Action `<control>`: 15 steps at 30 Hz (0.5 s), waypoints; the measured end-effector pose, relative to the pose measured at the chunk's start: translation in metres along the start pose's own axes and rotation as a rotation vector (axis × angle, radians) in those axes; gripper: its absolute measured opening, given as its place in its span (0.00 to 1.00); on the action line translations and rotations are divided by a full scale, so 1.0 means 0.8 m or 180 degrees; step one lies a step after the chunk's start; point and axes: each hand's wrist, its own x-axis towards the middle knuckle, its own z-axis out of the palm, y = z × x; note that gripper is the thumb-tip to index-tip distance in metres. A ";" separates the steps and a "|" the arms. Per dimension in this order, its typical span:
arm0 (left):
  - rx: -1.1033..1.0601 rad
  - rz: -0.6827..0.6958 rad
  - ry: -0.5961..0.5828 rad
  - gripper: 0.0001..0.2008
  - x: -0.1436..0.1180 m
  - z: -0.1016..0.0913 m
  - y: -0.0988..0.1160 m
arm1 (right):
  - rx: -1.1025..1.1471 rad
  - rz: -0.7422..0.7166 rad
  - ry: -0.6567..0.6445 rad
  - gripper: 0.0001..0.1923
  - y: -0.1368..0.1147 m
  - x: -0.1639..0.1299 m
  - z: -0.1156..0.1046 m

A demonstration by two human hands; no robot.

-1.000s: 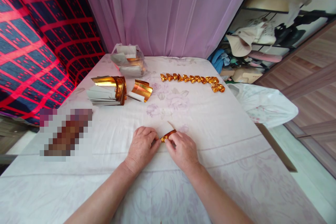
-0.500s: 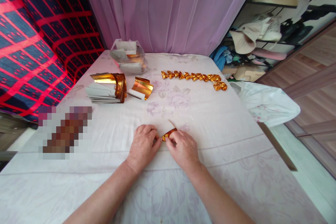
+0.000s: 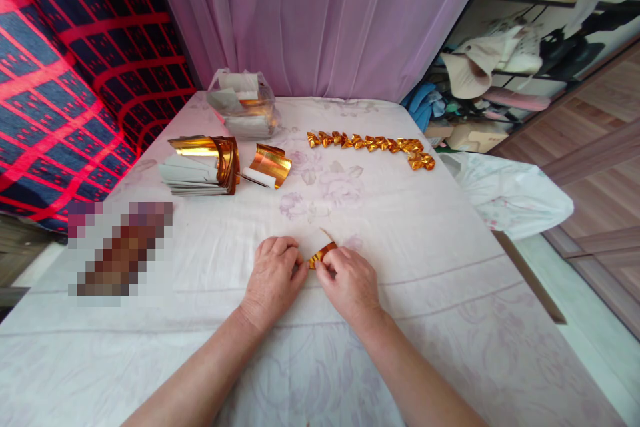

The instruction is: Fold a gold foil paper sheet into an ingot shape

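Between my two hands is a sheet of gold foil paper (image 3: 323, 253), partly folded, its shiny side showing and a thin pale edge rising at its far corner. My left hand (image 3: 275, 273) is closed on its left end, thumb and fingertips pinched together. My right hand (image 3: 353, 280) grips the right side with thumb and forefinger. Both hands rest low on the tablecloth, and my fingers hide part of the paper. Beyond them lie two loose gold sheets (image 3: 270, 163), curled, one with its white side showing.
A thick stack of gold and white paper (image 3: 193, 177) stands at the left, with a clear plastic bag (image 3: 243, 110) of more paper behind it. A row of folded gold pieces (image 3: 367, 142) lies at the back right. A white plastic bag (image 3: 520, 197) is beyond the table's right edge.
The pale flap that stood above the gold foil paper has come down, so more of the gold side shows. My hands stay in nearly the same place; the view has shifted slightly.
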 end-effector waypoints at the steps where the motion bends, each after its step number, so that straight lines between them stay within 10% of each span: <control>1: -0.0002 -0.0003 0.0002 0.05 0.000 0.000 0.000 | 0.0000 0.0000 -0.0008 0.10 0.000 0.000 0.000; 15: -0.0095 -0.0064 -0.0032 0.03 -0.001 -0.001 -0.001 | 0.0247 0.0041 -0.0075 0.07 0.002 -0.001 -0.003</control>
